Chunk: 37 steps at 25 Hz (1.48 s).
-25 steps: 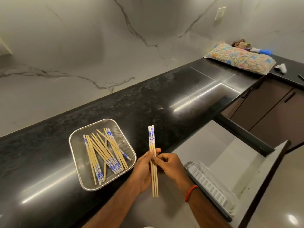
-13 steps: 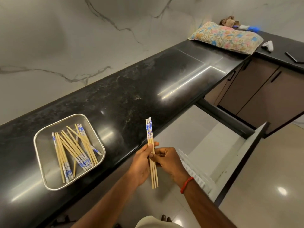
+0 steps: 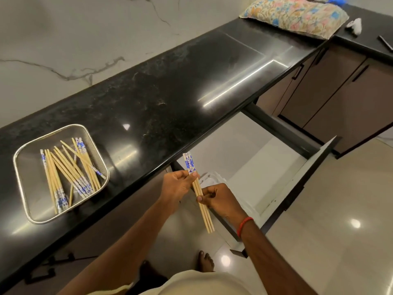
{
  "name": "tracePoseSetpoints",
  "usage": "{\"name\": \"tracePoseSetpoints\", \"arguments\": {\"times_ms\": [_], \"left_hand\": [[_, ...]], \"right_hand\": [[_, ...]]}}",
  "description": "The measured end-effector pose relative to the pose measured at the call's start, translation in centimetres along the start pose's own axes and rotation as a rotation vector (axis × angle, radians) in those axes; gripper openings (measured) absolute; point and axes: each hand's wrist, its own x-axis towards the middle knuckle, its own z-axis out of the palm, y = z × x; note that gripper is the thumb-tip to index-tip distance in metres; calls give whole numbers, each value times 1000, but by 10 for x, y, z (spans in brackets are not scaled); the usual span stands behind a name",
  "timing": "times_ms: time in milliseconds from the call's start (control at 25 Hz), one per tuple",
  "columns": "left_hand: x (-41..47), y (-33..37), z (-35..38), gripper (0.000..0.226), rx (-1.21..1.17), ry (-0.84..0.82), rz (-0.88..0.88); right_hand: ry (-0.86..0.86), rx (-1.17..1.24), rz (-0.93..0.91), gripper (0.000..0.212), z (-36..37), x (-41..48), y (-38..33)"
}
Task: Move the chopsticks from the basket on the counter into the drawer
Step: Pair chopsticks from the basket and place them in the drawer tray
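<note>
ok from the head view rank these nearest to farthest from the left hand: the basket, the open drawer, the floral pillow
1. The open drawer, just right of the left hand, under the counter edge.
2. The basket, off to the left on the black counter, with more chopsticks in it.
3. The floral pillow, far up the counter at the corner, top right.

The basket [image 3: 61, 173] sits left on the surface [image 3: 170, 99]; the open drawer [image 3: 265, 167] lies right, seemingly below its edge.
</note>
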Motion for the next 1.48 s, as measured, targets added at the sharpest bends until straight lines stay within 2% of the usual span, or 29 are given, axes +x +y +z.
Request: {"name": "tracePoseSetpoints", "arguments": {"times_ms": [240, 680, 760, 880, 1080, 1320, 1480], "left_hand": [[7, -22, 31, 14, -21, 8, -74], [22, -40, 62, 10, -159, 65, -192], [26, -41, 64, 5, -178, 53, -230], [31, -44, 65, 16, -215, 53, -298], [30, -59, 52, 3, -241, 105, -369], [23, -86, 34, 20, -176, 73, -471], [22, -94, 31, 22, -145, 51, -485]], "right_hand": [[3, 18, 58, 17, -24, -1, 20], [-76, -178, 19, 16, -52, 28, 42], [-69, -216, 18, 13, -53, 33, 47], [-36, -324, 23, 0, -54, 42, 60], [22, -531, 151, 9, -51, 50, 90], [10, -696, 287, 11, -32, 57, 106], [22, -761, 329, 17, -22, 58, 120]]}}
